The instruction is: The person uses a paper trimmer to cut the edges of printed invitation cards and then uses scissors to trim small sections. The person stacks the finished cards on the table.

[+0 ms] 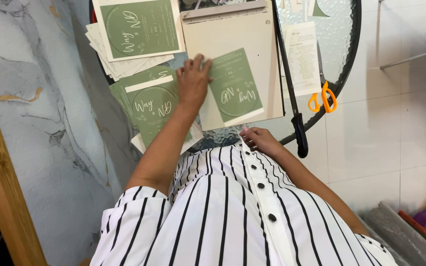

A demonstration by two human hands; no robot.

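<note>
My left hand (193,81) lies flat on the left edge of a green printed card (235,86), pressing it onto the beige board of a paper cutter (232,34). The cutter's black blade arm (289,88) runs along the board's right side, its handle hanging off the table's near edge. My right hand (258,139) rests by the table's near rim, fingers curled, holding nothing that I can see. A stack of cut green cards (151,103) sits just left of my left hand.
A pile of white-bordered green sheets (139,29) lies at the table's far left. Orange-handled scissors (322,98) and a white printed sheet (303,56) sit on the round glass table (341,29) to the right. A marble wall stands at left; tiled floor at right.
</note>
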